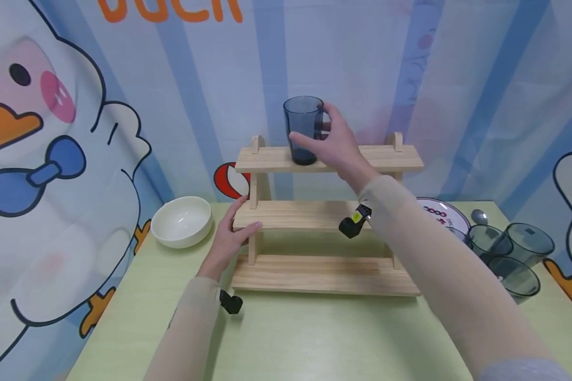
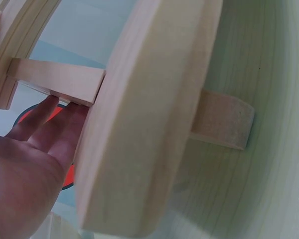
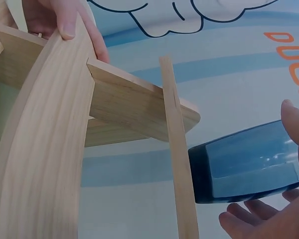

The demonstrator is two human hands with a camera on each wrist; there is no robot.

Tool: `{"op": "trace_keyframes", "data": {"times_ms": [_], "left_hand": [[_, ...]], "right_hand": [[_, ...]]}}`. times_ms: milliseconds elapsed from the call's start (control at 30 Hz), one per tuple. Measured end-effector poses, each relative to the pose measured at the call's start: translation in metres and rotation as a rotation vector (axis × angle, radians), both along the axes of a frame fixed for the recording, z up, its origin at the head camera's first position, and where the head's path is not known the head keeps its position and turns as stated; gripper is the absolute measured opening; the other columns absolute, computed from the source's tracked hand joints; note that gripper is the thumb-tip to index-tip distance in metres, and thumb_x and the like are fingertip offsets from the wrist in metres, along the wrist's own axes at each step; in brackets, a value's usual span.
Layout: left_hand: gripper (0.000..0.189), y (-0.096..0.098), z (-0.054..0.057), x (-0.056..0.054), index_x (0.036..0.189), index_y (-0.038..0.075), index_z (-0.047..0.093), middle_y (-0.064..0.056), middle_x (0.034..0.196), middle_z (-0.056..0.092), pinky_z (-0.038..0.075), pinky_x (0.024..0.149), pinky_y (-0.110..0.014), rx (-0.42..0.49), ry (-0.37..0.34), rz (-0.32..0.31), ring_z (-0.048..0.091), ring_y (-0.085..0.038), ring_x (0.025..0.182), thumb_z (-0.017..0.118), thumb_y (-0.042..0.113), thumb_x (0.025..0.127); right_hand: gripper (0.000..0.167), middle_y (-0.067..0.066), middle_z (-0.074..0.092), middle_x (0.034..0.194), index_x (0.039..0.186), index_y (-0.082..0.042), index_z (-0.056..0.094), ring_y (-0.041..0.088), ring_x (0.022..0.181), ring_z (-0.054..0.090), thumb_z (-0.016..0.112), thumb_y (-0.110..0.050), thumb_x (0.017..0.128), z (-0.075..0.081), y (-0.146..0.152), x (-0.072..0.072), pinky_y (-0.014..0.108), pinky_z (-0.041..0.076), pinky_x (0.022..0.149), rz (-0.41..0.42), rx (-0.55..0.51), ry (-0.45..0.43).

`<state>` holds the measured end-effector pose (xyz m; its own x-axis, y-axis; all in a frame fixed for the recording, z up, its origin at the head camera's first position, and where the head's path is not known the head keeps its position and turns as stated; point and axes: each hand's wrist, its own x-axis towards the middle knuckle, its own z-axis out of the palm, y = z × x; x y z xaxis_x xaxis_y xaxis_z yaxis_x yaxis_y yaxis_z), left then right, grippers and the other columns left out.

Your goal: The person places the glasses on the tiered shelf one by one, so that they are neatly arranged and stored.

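A blue-tinted glass mug [image 1: 303,129] is upright at the top board of a three-tier wooden shelf [image 1: 310,214]. My right hand [image 1: 339,140] holds it from the right, thumb across the front of the glass and fingers by the handle. In the right wrist view, the base of the mug [image 3: 249,164] meets the edge of the top board [image 3: 177,144]. At the left end of the middle board, my left hand [image 1: 229,235] grips the shelf. Its thumb lies over the board, while the fingers reach behind by the upright [image 2: 60,79].
A white bowl [image 1: 181,222] stands left of the shelf. To the right are several tinted glasses [image 1: 515,278], a patterned plate [image 1: 444,212] and a spoon [image 1: 479,216]. Behind the table [image 1: 314,333] hangs a printed curtain [image 1: 209,106].
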<state>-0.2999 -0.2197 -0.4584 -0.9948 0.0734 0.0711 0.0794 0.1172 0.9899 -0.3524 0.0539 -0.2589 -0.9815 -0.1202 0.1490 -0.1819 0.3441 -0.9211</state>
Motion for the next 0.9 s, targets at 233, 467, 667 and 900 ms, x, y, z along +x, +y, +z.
{"op": "trace_keyframes", "data": {"times_ms": [233,467,667,900], "left_hand": [[0.077,0.001,0.001,0.000,0.159,0.046,0.037,-0.008,0.155,0.046,0.053,0.103,-0.054,0.001,-0.001,0.006,0.058,-0.034,0.128,0.079,0.030,0.097],[0.076,0.000,0.002,-0.001,0.159,0.046,0.038,-0.009,0.156,0.045,0.053,0.104,-0.054,0.003,-0.006,0.004,0.057,-0.035,0.128,0.078,0.029,0.097],[0.076,-0.001,0.002,0.000,0.160,0.045,0.037,-0.009,0.156,0.045,0.053,0.103,-0.052,0.012,-0.009,-0.004,0.056,-0.034,0.128,0.078,0.028,0.097],[0.076,-0.001,0.000,-0.002,0.159,0.044,0.038,-0.010,0.155,0.046,0.055,0.101,-0.050,0.032,-0.010,-0.008,0.058,-0.033,0.126,0.078,0.027,0.097]], "right_hand": [[0.101,0.008,0.039,0.165,0.167,-0.033,0.020,0.029,0.150,0.041,0.081,-0.054,0.089,-0.001,0.023,0.016,0.050,0.043,0.115,0.061,0.059,-0.021],[0.097,0.008,0.041,0.163,0.166,-0.031,0.025,0.031,0.149,0.043,0.080,-0.052,0.090,-0.007,0.054,0.036,0.055,0.043,0.115,0.103,0.099,-0.008],[0.090,0.010,0.043,0.161,0.165,-0.026,0.031,0.032,0.147,0.044,0.081,-0.043,0.092,-0.013,0.084,0.055,0.053,0.043,0.116,0.146,0.089,0.022],[0.087,0.010,0.042,0.162,0.165,-0.025,0.029,0.032,0.149,0.043,0.080,-0.036,0.095,-0.017,0.124,0.079,0.053,0.037,0.120,0.154,0.115,0.024]]}}
